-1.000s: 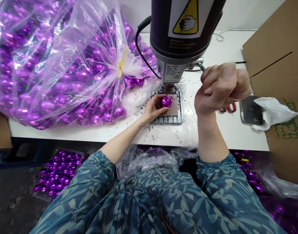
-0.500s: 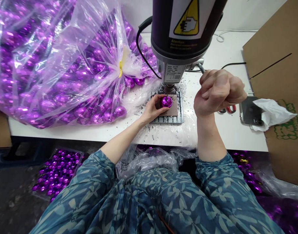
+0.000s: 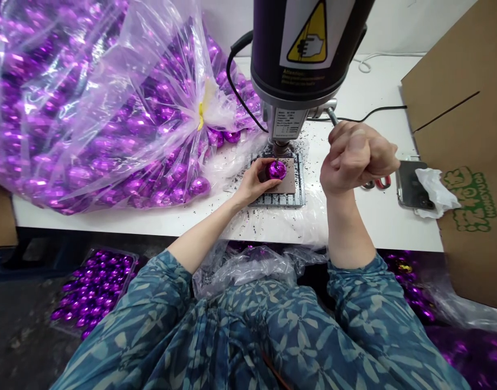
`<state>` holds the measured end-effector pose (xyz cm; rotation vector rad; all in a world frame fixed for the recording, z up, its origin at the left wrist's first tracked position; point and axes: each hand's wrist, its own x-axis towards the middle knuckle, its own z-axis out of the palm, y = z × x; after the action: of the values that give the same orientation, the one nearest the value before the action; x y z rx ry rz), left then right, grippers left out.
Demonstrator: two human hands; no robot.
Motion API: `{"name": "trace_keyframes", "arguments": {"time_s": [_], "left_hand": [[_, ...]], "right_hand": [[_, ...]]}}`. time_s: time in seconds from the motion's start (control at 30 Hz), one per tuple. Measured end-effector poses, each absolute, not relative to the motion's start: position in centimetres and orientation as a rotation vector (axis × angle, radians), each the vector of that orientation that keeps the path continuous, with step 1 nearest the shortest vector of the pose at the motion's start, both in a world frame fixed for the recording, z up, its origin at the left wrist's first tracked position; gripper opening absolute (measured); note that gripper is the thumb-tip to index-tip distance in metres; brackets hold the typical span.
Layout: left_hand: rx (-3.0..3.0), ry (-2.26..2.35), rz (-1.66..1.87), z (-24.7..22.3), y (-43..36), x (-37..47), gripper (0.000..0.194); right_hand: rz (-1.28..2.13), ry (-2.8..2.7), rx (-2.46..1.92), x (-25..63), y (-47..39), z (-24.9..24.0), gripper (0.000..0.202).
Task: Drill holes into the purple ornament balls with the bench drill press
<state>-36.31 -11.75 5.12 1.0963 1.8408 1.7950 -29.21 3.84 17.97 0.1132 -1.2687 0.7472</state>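
Note:
My left hand [image 3: 256, 179] holds a shiny purple ball [image 3: 277, 171] between thumb and fingers. The ball rests on a small brown board [image 3: 289, 183], which lies on the slotted metal base [image 3: 276, 201] of a drill press [image 3: 303, 81]. Directly above the ball is the drill chuck [image 3: 280, 148], its bit reaching down to the ball's top; whether it has gone in, I cannot tell. My right hand [image 3: 358, 154] is closed round the end of the press's metal lever [image 3: 332, 115], so most of the grip is hidden.
A large clear bag [image 3: 122, 119] of purple balls fills the table's left. At right are a phone [image 3: 411, 184], a crumpled tissue [image 3: 437, 189], red-handled scissors [image 3: 383, 182] and a cardboard box [image 3: 468, 146]. Below left stands a tray [image 3: 96, 287] of purple balls. Dark shavings litter the table.
My right hand has moved slightly left and down on the lever. My left hand and the ball stay in place. The tissue on the right has settled lower and leftward.

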Motion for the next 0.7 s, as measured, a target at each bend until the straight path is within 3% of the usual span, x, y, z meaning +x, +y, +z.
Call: {"name": "trace_keyframes", "arguments": {"time_s": [0.33, 0.7], "left_hand": [[1.120, 1.885, 1.730, 5.8, -11.9, -36.3, 0.067], [1.121, 1.947, 1.757, 5.2, -11.9, -36.4, 0.063]], "right_hand": [[0.918, -1.290, -0.010, -30.0, 2.5, 26.5, 0.063], [1.013, -1.281, -0.038, -28.9, 1.4, 25.7, 0.068]]}}
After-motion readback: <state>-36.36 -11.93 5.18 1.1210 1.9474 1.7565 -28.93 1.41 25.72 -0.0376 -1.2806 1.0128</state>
